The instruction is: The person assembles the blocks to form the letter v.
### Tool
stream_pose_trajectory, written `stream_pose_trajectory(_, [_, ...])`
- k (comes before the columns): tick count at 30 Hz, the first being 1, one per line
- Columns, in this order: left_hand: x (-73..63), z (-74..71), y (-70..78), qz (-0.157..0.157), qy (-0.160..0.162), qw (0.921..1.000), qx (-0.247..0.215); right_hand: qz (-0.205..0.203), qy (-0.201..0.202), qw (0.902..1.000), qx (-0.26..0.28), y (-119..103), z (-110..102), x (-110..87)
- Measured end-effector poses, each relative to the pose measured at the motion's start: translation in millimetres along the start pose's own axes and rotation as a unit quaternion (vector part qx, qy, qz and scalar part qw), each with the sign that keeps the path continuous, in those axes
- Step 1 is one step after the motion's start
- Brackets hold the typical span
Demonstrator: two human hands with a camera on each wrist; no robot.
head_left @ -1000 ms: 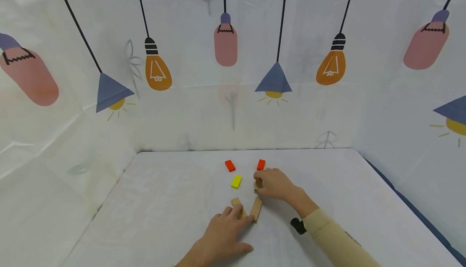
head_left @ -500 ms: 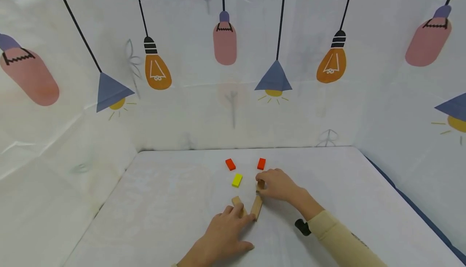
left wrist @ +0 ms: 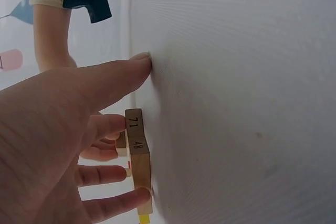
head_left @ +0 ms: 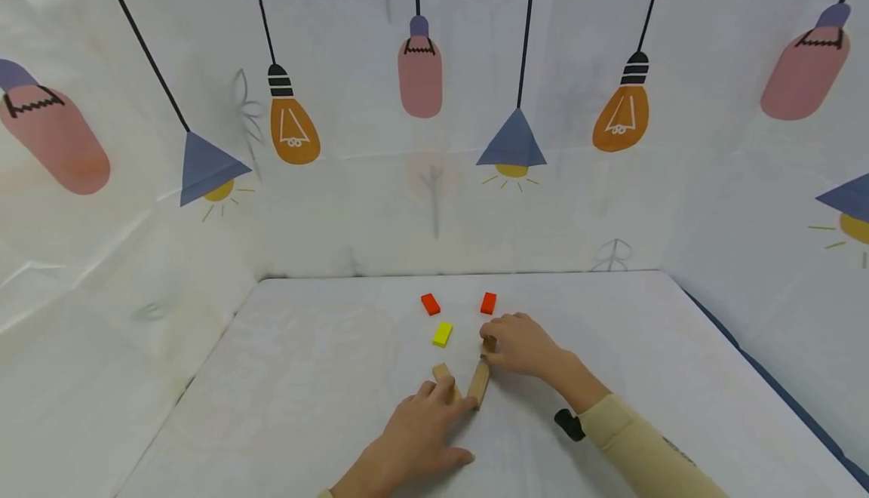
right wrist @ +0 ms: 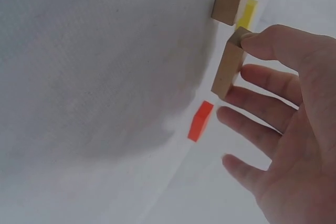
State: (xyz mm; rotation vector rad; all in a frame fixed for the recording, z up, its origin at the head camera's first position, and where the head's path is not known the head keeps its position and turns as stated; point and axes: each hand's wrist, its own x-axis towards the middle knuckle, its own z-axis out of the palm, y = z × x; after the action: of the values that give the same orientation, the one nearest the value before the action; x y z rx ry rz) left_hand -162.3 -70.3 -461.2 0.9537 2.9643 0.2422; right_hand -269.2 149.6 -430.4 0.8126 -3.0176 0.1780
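Clock's read from the person's side, 12 = far edge of the tbl. R hand has the held blk, plain wood, in a narrow pinch: thumb on its near end, fingertips nr the other, little finger well clear. That blk sits just off the far end of the R blk, also wood, approx 12 o'clock of it; can't tell from here if the two touch. L hand isn't gripping anything, fingers spread wide, thumb poking out twd 4. Its fingertips rest against the R blk & the L blk, the other wooden one. Those two make a V, point twd 6, arms to 11 & 1; up close the nr ends read 71 (R) and 48 (L), right next to each other. Yellow blk is at 12 from the L blk, btwn 9 & 10 from the held one. One red blk lies at 11 from the yellow, a second red blk at 12 from the R hand, nr the fingers. Wall behind, at 12, has lamps & bulbs printed on it
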Motion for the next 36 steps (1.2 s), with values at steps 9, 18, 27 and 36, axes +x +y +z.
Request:
stream_pose_trajectory(9, [1.9, 0.4, -1.1, -0.003, -0.008, 1.0000, -0.001, -0.006, -0.003, 0.9999, -0.009, 1.9, 1.7, -2.9])
stream_pose_trajectory(18, [2.2, -1.2, -0.3, -0.004, -0.014, 0.9999, -0.003, -0.018, 0.005, 0.9995, -0.025, 5.1, 6.2, -4.0])
stream_pose_trajectory(27, [1.9, -0.7, -0.9, 0.002, -0.001, 1.0000, 0.004, -0.002, -0.004, 0.9999, -0.014, 6.1, 10.0, -3.6])
stream_pose_trajectory(36, [1.4, 0.4, -1.2, 0.004, -0.003, 1.0000, 0.005, -0.003, 0.002, 1.0000, -0.002, 6.7, 10.9, -4.0])
